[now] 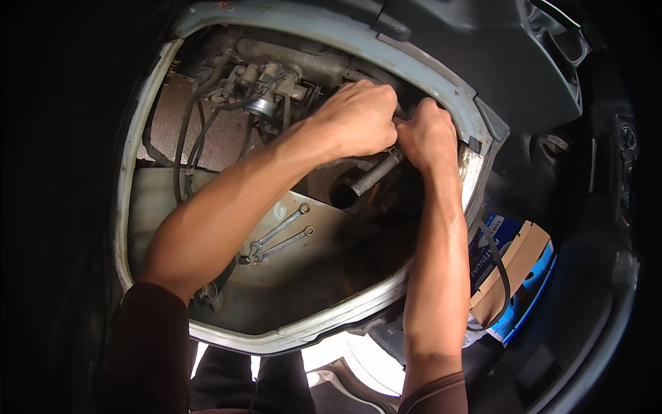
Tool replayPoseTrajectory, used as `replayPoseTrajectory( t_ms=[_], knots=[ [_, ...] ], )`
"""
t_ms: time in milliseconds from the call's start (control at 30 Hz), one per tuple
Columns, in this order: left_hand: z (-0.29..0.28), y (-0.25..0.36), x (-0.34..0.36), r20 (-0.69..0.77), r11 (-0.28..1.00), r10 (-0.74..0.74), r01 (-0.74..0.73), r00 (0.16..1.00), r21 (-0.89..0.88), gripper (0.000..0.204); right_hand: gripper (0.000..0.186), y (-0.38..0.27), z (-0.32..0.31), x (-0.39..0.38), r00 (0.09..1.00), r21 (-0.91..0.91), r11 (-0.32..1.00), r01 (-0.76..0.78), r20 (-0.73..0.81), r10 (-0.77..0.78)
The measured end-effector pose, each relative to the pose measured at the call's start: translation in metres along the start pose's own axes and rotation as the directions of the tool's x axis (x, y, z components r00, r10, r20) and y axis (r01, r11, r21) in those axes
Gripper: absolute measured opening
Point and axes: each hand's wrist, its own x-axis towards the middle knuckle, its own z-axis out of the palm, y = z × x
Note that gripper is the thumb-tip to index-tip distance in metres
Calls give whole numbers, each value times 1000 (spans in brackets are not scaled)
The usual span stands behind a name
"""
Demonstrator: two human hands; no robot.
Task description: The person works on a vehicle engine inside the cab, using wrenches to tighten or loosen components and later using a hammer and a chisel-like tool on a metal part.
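Note:
My left hand (pixel 364 116) is closed in a fist at the upper right of the engine bay opening. Beside it, almost touching, my right hand (pixel 429 136) is also closed, with its fingers curled over near the frame. Whatever lies inside the two grips is hidden by the fingers. Just under the hands, a grey hose (pixel 376 172) slants down to the left with its end beside a dark round hole (pixel 343 195). Left of my left hand sits a metal throttle body (pixel 262 103) with cables around it.
Two combination wrenches, an upper wrench (pixel 281 228) and a lower wrench (pixel 284 245), lie on the pale metal panel (pixel 221 190). A pale painted frame (pixel 303 336) rims the opening. Right of my forearm stand a cardboard flap (pixel 514 269) and a blue box (pixel 527 303), crossed by a black cable (pixel 501 265).

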Motion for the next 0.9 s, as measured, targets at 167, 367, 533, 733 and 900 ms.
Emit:
replayPoseTrajectory(
  t_ms=[167, 367, 533, 733, 900],
  knots=[
    [18, -1, -12, -42, 983, 116, -109, 992, 146, 24, 33, 4, 2, -1, 1000, -9, 1000, 10, -1, -10],
    [60, -31, -38, -142, 980, 112, -86, 984, 177, 34, 30, 2, -1, -2, 1000, 1, 1000, 27, 12, -27],
    [79, -61, -41, -279, 964, 246, -203, 928, 174, 40, 33, 2, 0, -2, 999, -19, 999, 26, 25, -25],
    [73, -67, -41, -232, 932, 343, -299, 910, 203, 41, 33, 0, -1, -1, 999, -26, 999, 28, 30, -27],
    [64, -52, -32, -202, 963, 263, -244, 943, 114, 38, 33, 0, 0, 0, 999, -20, 999, 30, -10, -30]
  ],
)
